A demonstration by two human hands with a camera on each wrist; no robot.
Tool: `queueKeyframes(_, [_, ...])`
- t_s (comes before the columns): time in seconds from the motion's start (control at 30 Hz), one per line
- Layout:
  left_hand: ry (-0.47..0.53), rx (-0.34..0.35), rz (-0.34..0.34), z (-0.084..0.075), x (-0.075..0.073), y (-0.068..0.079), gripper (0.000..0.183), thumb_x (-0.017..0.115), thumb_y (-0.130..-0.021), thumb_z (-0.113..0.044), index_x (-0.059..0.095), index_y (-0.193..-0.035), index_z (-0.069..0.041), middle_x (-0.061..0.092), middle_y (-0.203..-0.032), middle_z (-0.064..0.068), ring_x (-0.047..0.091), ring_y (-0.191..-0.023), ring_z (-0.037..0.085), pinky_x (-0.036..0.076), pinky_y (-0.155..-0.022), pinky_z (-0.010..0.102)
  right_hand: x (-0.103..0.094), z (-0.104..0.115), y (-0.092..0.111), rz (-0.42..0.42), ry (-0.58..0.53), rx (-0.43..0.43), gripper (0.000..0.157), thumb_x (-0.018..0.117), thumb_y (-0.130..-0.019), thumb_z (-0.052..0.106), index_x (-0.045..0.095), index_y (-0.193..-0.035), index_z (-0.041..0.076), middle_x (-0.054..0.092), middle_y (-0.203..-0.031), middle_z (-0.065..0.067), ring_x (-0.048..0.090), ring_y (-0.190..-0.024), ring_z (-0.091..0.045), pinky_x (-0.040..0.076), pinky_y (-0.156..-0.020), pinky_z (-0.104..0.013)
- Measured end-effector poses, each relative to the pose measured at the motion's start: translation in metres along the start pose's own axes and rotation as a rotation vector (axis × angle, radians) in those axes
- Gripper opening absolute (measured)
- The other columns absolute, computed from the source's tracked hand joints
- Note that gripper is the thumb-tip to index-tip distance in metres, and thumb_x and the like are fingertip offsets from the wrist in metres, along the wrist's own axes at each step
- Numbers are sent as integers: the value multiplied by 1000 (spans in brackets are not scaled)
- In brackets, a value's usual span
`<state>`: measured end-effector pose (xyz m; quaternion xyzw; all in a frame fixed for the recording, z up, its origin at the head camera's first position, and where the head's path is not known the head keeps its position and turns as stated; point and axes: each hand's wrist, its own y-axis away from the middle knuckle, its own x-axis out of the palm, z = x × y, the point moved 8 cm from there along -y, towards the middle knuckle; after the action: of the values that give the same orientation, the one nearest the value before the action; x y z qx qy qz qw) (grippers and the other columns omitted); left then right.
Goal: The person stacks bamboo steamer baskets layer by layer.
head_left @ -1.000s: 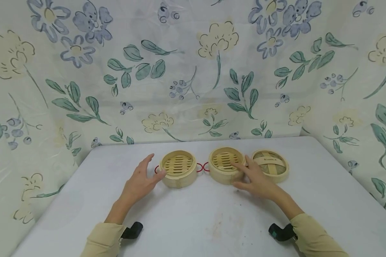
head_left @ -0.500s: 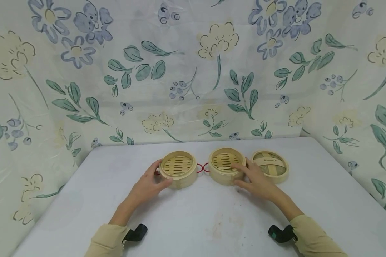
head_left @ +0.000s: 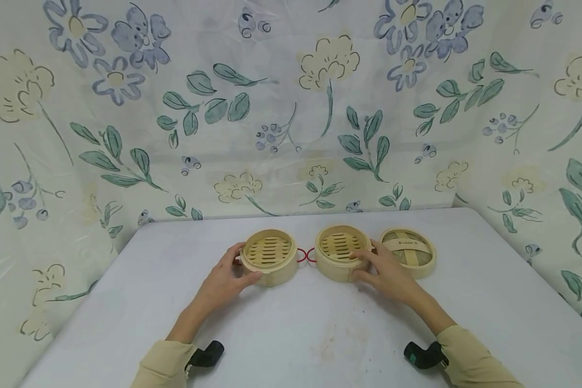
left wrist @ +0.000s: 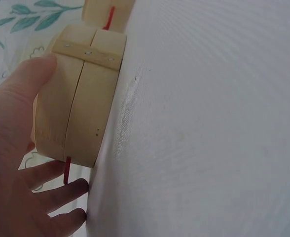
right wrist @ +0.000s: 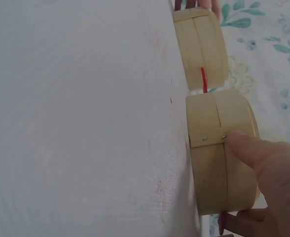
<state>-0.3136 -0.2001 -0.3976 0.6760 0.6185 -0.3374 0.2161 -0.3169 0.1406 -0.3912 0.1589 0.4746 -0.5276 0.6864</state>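
Observation:
Two round bamboo steamer baskets with slotted bottoms and red side loops stand side by side. My left hand (head_left: 221,284) holds the left steamer basket (head_left: 277,276), thumb on its front wall and fingers around its left side. In the left wrist view, the thumb (left wrist: 34,74) lies near the riveted strip, with the fingertips by the red loop (left wrist: 67,170). My right hand (head_left: 389,276) grips the right steamer basket (head_left: 331,271), its thumb (right wrist: 246,148) against the front wall and a finger over the rim. The other fingers are partly hidden at the right side.
A bamboo steamer lid (head_left: 409,254) with crossed bands lies right of the baskets, just behind my right hand. All stand on a white-covered table (head_left: 291,334), near its back edge. A flowered cloth wall (head_left: 281,178) rises behind and at both sides.
My left hand has come in from the left and closed around the left steamer basket's side. My right hand stays on the right basket; both baskets look unmoved.

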Motion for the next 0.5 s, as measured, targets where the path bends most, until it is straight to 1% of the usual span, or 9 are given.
queueKeyframes(0.2, [-3,-10,-11,1,-1,1,87,73,-84,-53,30,-151,-19,46,-146,14,50,-126,31,46,-95,51,-1,-1,0,-9,25,30,40,70,-91,33,64,-127,17,38,-149,-30,42,-133,-49,36,-102,-66])
queueKeyframes(0.33, [-4,-20,-14,1,-1,1,86,74,-84,-53,31,-151,-20,46,-147,14,51,-126,31,48,-91,49,-2,-3,0,-25,40,30,41,70,-91,34,64,-128,17,39,-148,-30,43,-132,-50,37,-101,-67])
queueKeyframes(0.5, [-3,-21,-18,1,-2,2,86,74,-84,-53,32,-151,-19,46,-146,14,51,-125,31,47,-93,51,-2,-3,0,-40,20,33,42,69,-92,34,64,-129,16,38,-148,-31,42,-132,-51,37,-101,-67])
